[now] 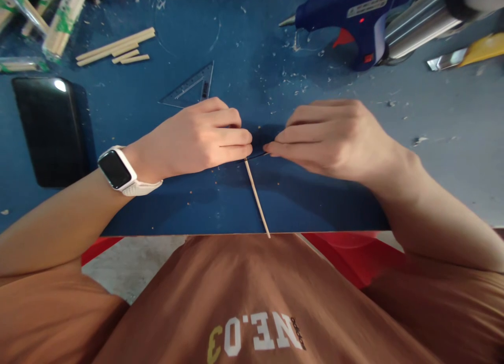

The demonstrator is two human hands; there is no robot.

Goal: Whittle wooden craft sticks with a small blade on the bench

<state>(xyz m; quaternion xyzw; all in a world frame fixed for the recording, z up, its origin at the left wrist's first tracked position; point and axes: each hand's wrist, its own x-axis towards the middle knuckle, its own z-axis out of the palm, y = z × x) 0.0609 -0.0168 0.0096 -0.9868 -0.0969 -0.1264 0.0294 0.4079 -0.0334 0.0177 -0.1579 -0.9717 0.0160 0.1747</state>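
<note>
My left hand [200, 138], with a white smartwatch on its wrist, is curled shut on the upper end of a thin wooden stick [256, 196]. The stick runs down toward me and reaches past the blue table's near edge [197, 230]. My right hand [334, 138] faces the left one, its fingers pressed together in a pinch close to the stick's top. A thin dark thing shows just under those fingertips; I cannot make out what it is. The two hands almost touch over the blue surface.
A clear set square [191, 86] lies just beyond my left hand. Cut wooden sticks [118, 46] and bundles of sticks [59, 23] are at the far left, a black phone [49, 130] at the left. A blue glue gun [354, 18] and a yellow cutter [468, 53] are far right.
</note>
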